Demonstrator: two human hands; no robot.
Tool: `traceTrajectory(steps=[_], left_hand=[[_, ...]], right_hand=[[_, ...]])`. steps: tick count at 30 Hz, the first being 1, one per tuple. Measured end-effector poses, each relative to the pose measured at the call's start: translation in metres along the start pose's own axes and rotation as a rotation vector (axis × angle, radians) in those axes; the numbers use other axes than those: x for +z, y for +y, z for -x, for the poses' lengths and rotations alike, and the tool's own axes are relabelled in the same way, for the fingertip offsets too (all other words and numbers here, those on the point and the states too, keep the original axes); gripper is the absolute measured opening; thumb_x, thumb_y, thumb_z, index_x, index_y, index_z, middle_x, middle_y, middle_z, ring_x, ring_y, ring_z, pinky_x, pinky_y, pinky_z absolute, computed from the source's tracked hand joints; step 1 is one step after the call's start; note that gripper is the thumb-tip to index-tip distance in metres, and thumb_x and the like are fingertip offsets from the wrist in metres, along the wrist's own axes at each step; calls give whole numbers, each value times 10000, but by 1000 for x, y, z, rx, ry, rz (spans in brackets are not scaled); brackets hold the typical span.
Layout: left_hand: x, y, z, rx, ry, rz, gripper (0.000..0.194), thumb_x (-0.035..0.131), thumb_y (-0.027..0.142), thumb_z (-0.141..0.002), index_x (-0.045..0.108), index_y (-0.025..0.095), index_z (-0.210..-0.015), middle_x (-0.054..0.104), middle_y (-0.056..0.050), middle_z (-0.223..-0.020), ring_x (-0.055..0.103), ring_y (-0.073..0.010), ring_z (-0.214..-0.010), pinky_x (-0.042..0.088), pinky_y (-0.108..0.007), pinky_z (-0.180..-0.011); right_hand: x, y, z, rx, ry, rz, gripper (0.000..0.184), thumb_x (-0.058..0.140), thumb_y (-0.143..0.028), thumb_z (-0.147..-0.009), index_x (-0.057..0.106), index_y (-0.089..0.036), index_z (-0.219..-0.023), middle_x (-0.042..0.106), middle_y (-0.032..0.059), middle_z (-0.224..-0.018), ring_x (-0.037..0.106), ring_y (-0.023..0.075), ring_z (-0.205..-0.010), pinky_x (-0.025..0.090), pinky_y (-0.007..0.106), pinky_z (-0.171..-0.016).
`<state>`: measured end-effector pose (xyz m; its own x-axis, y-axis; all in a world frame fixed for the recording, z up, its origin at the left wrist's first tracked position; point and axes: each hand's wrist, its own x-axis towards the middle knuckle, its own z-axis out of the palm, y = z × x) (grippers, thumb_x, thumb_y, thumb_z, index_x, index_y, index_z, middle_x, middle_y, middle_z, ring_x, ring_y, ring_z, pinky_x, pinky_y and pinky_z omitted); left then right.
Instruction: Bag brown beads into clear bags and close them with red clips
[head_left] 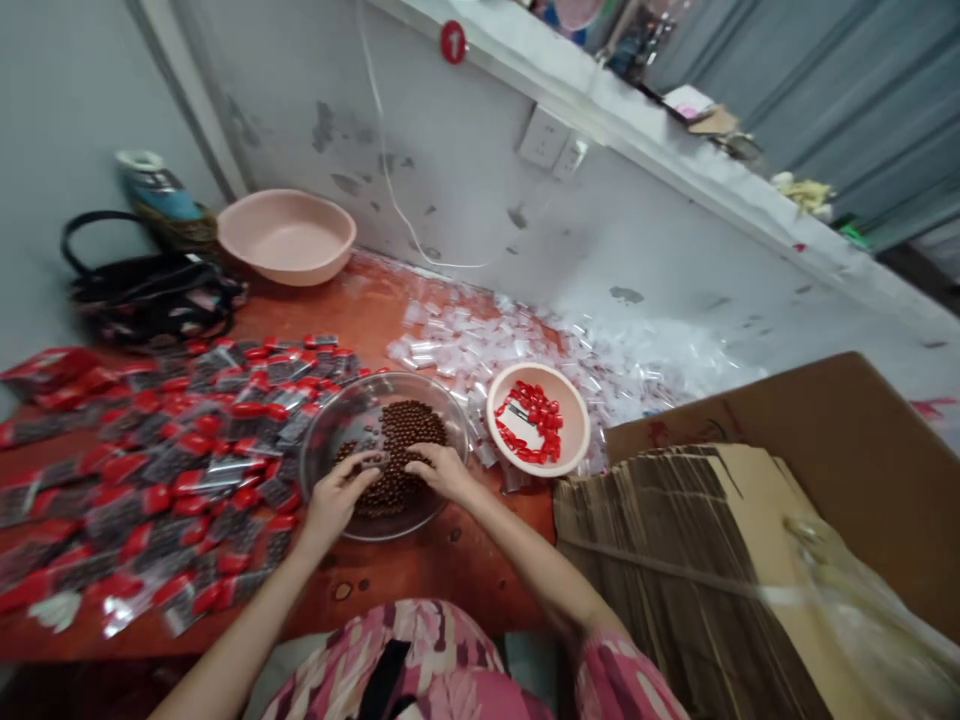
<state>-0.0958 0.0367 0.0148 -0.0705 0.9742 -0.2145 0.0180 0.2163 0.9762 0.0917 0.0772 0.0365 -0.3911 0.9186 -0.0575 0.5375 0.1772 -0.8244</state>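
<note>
- Left hand (341, 497) and right hand (442, 470) are resting on brown beads (401, 435), fingers (411, 452) spreading wide, gripping nothing.
- Hard pushing could be tipping the glass bowl (330, 430), spilling beads across the surface (457, 560).

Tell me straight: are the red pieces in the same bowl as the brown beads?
No, the red pieces lie in the small peach bowl, while the brown beads sit in the clear bowl.
</note>
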Motion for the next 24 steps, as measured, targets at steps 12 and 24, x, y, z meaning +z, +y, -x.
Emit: traceTrajectory(steps=[12,24], left_hand=[[16,0,-15,-110,22,35,410,650,425,-635,624,192,-972,660,-44,-967,609,-237,-890,488,-388,-819],[47,31,-33,-339,-86,603,464,440,523,-775,593,168,-1031,564,-111,-1174,556,-277,-1024,475,-430,-832]], right_hand=[[-120,123,18,531,427,283,228,440,-207,-789,633,-147,-896,660,72,-916,593,163,-837,422,249,-755],[-133,171,-68,894,424,457,308,502,-336,-734,645,-73,-804,642,218,-795,614,274,-730,427,317,-621]])
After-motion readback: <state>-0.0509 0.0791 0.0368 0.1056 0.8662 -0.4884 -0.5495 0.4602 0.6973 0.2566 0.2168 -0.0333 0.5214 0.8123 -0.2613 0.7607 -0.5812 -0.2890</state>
